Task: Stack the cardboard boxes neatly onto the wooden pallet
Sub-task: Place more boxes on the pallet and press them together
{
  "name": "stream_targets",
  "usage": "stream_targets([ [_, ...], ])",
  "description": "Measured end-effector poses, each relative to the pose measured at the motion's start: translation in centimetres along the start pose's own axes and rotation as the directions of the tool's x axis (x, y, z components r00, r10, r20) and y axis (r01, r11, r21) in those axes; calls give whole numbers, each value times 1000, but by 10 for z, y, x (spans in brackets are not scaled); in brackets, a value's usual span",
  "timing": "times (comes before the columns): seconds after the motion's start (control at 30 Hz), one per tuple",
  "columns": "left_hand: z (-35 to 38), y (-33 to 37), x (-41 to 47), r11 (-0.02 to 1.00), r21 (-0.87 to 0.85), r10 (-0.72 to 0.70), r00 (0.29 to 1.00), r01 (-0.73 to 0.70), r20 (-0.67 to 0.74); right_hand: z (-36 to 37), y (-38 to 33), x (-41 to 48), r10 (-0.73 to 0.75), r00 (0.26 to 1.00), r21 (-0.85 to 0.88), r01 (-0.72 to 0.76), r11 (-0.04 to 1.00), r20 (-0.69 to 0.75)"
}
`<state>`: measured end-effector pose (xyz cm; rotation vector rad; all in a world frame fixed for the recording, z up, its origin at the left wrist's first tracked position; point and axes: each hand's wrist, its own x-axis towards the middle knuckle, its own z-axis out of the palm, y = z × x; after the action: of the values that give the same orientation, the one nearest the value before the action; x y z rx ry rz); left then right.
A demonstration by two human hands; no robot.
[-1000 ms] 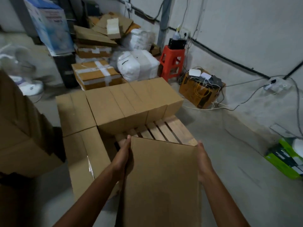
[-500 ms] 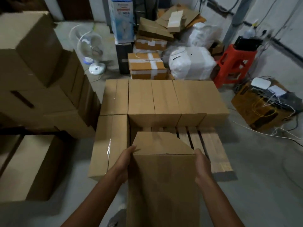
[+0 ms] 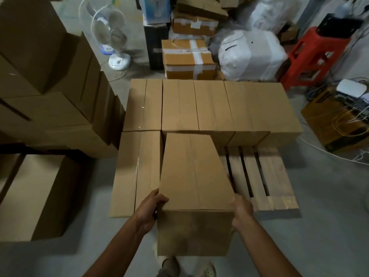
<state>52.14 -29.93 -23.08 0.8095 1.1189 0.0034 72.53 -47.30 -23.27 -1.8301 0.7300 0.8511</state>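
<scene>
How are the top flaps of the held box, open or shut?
Shut. The box shows its top flaps lying flat, meeting along a middle seam with no gap.

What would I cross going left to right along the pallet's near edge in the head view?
Loose floor box → front-left pallet box → carried box → bare pallet slats.

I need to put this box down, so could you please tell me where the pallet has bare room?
Free: the near-right slats of the pallet, bordered by the back row of boxes behind and the held box on their left. Crowded: the left side, filled by the near-left box.
</scene>
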Motion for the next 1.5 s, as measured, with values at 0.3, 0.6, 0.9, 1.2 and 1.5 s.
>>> stream_targets([
  [0.3,-28,-59,120,996,-32,-90,983,86,-160,59,50,98,50,992,-134,-34,990,118],
  [0.6,-36,-182,177,926,-339,-301,866,166,-399,55,151,184,31,988,-390,30,920,149],
  [0.9,-67,-276,226,754,-639,-472,804,155,-362,62,213,244,155,950,-597,39,801,270],
  [1.2,-72,-261,275,673,-740,-363,878,15,-312,102,202,294,63,965,-592,104,799,255],
  [1.5,-61,-223,281,572,-809,-240,916,-136,-323,116,180,304,6,956,-512,152,846,294],
])
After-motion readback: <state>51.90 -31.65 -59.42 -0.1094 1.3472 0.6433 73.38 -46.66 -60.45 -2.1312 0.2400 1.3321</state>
